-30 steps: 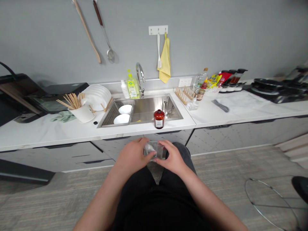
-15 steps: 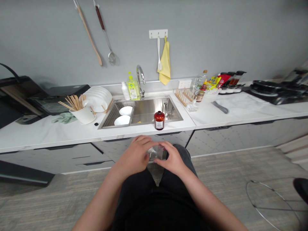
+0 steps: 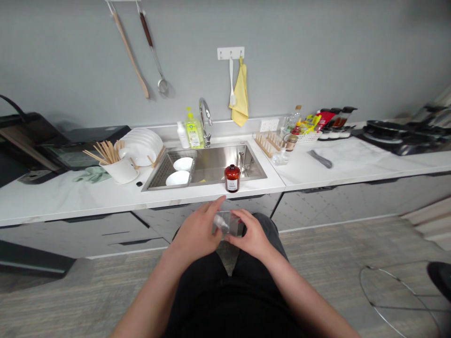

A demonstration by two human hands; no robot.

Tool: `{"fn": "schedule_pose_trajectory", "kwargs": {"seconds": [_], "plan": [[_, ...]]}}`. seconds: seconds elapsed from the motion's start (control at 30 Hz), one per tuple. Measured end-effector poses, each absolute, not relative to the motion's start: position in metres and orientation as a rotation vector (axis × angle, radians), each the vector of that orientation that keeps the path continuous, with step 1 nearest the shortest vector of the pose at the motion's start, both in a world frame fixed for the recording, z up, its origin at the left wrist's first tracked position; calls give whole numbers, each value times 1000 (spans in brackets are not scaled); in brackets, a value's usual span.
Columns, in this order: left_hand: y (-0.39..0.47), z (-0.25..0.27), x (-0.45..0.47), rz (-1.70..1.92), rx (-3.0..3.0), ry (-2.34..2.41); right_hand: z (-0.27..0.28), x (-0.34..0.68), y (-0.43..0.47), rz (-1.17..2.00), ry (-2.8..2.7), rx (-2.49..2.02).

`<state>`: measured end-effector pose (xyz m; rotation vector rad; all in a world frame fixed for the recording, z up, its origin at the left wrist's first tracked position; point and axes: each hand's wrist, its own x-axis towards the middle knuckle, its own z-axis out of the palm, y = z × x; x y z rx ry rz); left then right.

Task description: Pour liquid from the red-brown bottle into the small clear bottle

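Above my lap, just in front of the counter's edge, I hold a small clear plastic box (image 3: 233, 225) between both hands. A white piece (image 3: 221, 221) shows at its left part; whether it is inside or against the box I cannot tell. My right hand (image 3: 252, 231) grips the right end between thumb and fingers. On the left side, my left hand (image 3: 201, 228) has its thumb and fingers around the box and white piece, with the index finger raised. An amber bottle (image 3: 232, 179) with a white label stands upright on the counter's front edge, beyond my hands.
Behind the bottle is a steel sink (image 3: 214, 164) with a faucet (image 3: 205, 119) and white bowls (image 3: 178, 178). Green soap (image 3: 193, 131) stands behind it. Left are chopsticks in a white holder (image 3: 121, 170) and plates (image 3: 141, 145). A glass container (image 3: 280, 157) and wooden rack (image 3: 264, 144) stand right.
My left hand's index finger has lifted away from the box, and more of the box and white piece shows. The right hand keeps its hold. The view has shifted slightly.
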<state>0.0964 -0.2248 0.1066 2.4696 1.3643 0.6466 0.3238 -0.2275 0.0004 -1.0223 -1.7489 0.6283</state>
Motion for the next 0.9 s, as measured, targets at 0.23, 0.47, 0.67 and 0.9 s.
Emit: {"fn": "schedule_pose_trajectory", "kwargs": {"seconds": [0.23,0.47,0.67,0.9], "plan": [[-222,107,96,506,2536,1374,3,326,-226,650,-1732,-1036],[-220,104,95,547,2526,1347,3,325,-227,646,-1730,-1013],[-221,109,88,666,2587,981,1,326,-226,690,-1701,-1028],[-218,111,93,469,2514,1373,1,326,-225,700,-1705,-1005]]}}
